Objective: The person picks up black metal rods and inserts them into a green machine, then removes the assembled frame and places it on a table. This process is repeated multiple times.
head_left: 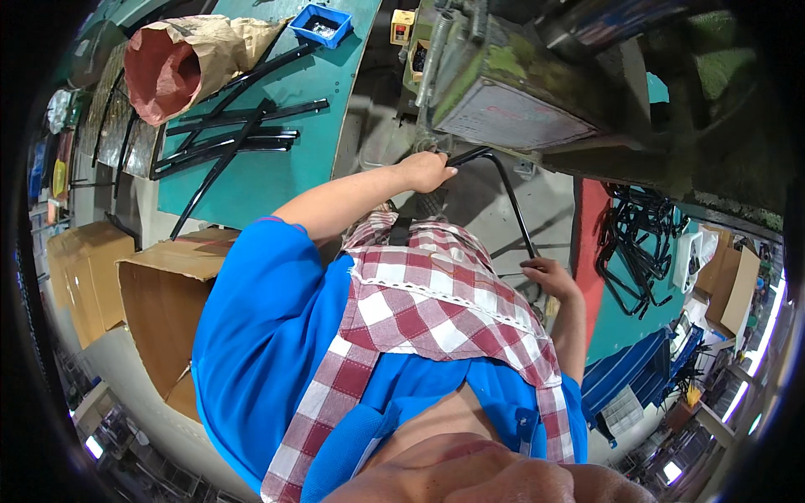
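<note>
A bent black metal tube (512, 197) lies in front of me, below the head of a green machine (524, 92). At the tube's left end my left hand (428, 171) is closed on it, close to the machine; the tip of that end is hidden. From the bend the longer leg slants down to the right, where my right hand (549, 277) has its fingers curled round the lower end.
Left, a green table (314, 134) bears straight black tubes (239, 138), a paper sack (218, 54) and a blue bin (322, 27). Cardboard boxes (159, 310) stand below it. Bent black tubes (637, 243) are heaped on a green-topped surface (641, 329) at right.
</note>
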Action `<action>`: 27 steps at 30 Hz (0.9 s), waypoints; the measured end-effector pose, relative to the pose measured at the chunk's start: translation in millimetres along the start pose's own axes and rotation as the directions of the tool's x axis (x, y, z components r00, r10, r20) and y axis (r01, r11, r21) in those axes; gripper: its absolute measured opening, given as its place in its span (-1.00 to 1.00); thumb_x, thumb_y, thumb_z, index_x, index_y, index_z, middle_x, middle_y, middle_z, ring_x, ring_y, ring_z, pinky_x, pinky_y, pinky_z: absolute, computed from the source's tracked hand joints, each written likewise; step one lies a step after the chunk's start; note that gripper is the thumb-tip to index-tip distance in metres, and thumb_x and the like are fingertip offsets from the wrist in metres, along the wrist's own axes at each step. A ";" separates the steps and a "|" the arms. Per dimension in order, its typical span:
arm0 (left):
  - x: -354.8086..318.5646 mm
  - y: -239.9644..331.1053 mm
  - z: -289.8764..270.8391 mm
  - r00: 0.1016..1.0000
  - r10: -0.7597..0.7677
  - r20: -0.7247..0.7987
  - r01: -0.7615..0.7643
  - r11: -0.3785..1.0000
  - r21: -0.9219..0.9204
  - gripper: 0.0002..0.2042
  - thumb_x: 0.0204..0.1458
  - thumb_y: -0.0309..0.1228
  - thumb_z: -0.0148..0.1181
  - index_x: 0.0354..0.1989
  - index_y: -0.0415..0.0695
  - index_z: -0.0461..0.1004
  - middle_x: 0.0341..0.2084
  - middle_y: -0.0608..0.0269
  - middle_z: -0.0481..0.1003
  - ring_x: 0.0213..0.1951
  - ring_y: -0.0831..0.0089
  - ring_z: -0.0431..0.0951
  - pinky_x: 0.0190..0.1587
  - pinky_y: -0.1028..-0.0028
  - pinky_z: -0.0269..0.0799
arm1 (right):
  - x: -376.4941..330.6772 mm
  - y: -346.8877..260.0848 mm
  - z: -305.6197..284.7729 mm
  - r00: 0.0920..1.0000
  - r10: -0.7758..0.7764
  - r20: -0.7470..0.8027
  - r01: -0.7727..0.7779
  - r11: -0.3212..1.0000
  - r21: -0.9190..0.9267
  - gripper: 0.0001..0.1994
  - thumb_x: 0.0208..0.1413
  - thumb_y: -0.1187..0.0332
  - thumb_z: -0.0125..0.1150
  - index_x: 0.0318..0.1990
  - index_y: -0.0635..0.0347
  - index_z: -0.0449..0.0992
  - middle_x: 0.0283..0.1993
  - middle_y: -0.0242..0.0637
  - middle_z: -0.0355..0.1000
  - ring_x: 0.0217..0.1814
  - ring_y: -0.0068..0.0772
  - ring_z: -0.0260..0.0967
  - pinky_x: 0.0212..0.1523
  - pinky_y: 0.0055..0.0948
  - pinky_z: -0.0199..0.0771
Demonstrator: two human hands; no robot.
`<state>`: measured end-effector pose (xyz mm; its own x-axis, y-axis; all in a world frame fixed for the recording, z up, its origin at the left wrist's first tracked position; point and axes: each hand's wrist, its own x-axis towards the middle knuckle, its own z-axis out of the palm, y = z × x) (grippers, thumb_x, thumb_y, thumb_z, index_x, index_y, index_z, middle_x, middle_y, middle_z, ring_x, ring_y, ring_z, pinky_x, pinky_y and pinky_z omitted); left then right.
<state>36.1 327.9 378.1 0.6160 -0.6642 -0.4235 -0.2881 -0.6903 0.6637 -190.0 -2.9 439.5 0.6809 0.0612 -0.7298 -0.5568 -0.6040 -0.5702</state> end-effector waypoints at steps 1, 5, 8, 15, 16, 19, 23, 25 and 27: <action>6.5 0.8 8.8 1.000 0.001 0.018 -0.002 0.999 0.045 -0.54 0.21 -0.07 -0.09 -0.12 -0.33 0.42 -0.22 -0.19 0.52 -0.09 -0.08 0.51 -0.03 0.09 0.38 | -21.2 -13.4 -26.7 1.000 0.015 -0.017 -0.013 0.996 0.089 -0.55 0.08 0.06 0.24 -0.10 0.33 0.54 -0.20 -0.25 0.49 -0.16 -0.40 0.43 -0.14 -0.41 0.41; 13.7 -2.8 28.9 0.994 -0.018 0.109 -0.007 0.975 0.222 -0.56 0.21 -0.10 -0.09 -0.13 -0.29 0.49 -0.15 -0.12 0.53 -0.05 -0.01 0.52 -0.01 0.13 0.40 | -74.7 -83.3 -82.9 0.909 -0.410 -0.073 0.382 0.751 0.539 -0.36 0.01 -0.14 0.23 -0.05 0.35 0.37 -0.22 -0.22 0.40 -0.22 -0.41 0.36 -0.17 -0.41 0.38; 26.1 -2.3 42.6 0.988 0.034 0.152 -0.070 0.970 0.234 -0.60 0.19 -0.09 -0.07 -0.14 -0.16 0.54 -0.12 -0.03 0.53 -0.04 0.03 0.52 -0.02 0.16 0.42 | -79.1 -128.7 -107.6 0.780 -0.622 -0.074 0.587 0.685 0.431 -0.44 0.09 -0.01 0.25 -0.03 0.33 0.28 -0.22 -0.18 0.37 -0.22 -0.43 0.34 -0.28 -0.41 0.39; 10.0 -32.1 54.1 0.977 0.212 -0.001 -0.212 0.974 0.078 -0.72 0.07 -0.17 0.11 -0.25 -0.15 0.51 -0.32 -0.02 0.55 -0.17 -0.03 0.53 -0.12 0.12 0.42 | -56.1 -167.0 -109.6 0.607 -0.671 -0.425 0.554 0.741 -0.379 -0.79 0.14 0.67 -0.04 -0.10 0.33 0.43 -0.11 -0.24 0.45 -0.15 -0.46 0.37 -0.11 -0.51 0.34; -5.5 -33.4 29.9 0.960 0.281 -0.013 -0.280 0.958 0.062 -0.72 0.05 -0.19 0.13 -0.28 -0.16 0.52 -0.37 -0.06 0.54 -0.20 -0.03 0.54 -0.14 0.11 0.43 | -57.3 -169.1 -100.5 0.689 -0.572 -0.446 0.620 0.783 -0.047 -0.88 0.17 0.52 0.02 -0.17 0.33 0.43 -0.09 -0.18 0.45 0.04 -0.31 0.36 0.08 -0.40 0.29; -8.0 -57.7 -15.1 0.979 0.196 -0.054 -0.189 0.975 0.114 -0.74 0.02 -0.22 0.14 -0.31 -0.18 0.53 -0.38 -0.08 0.54 -0.23 -0.02 0.54 -0.18 0.12 0.44 | -35.8 -172.8 -74.4 0.690 -0.617 -0.378 0.681 0.730 0.054 -0.81 0.18 0.49 0.04 -0.10 0.35 0.44 -0.07 -0.17 0.47 0.04 -0.31 0.39 0.09 -0.31 0.35; 9.1 -57.5 -81.5 0.901 0.127 -0.414 -0.024 0.969 0.246 -0.85 0.04 -0.34 0.07 -0.38 -0.15 0.50 -0.38 -0.06 0.53 -0.22 0.04 0.55 -0.17 0.16 0.46 | -21.8 -208.7 -24.0 0.750 -0.619 -0.233 0.508 0.764 -0.398 -0.76 -0.06 0.67 0.14 -0.19 0.30 0.53 -0.20 -0.20 0.49 -0.08 -0.33 0.43 -0.04 -0.43 0.35; 29.4 -46.1 -105.7 0.815 0.163 -0.556 -0.017 0.966 0.258 -0.88 0.01 -0.42 0.05 -0.35 -0.14 0.49 -0.36 -0.01 0.52 -0.16 0.06 0.53 -0.12 0.19 0.45 | -6.4 -207.6 -1.6 0.770 -0.613 -0.174 0.518 0.761 -0.389 -0.76 -0.12 0.69 0.17 -0.23 0.30 0.53 -0.27 -0.21 0.48 -0.15 -0.33 0.44 -0.10 -0.46 0.37; 47.5 -32.6 -125.7 0.765 0.273 -0.584 -0.067 0.934 0.350 -0.84 -0.06 -0.49 0.04 -0.29 -0.14 0.49 -0.29 0.07 0.48 -0.09 0.09 0.50 -0.07 0.21 0.44 | 0.6 -208.8 18.2 0.784 -0.598 -0.166 0.529 0.784 -0.325 -0.77 -0.13 0.66 0.20 -0.25 0.29 0.53 -0.32 -0.22 0.47 -0.22 -0.32 0.43 -0.14 -0.45 0.38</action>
<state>167.0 355.0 413.8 0.8203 -0.5290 0.2176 -0.5669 -0.7009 0.4329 -82.0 137.6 551.2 0.9460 0.2770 -0.1684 0.0783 -0.6993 -0.7105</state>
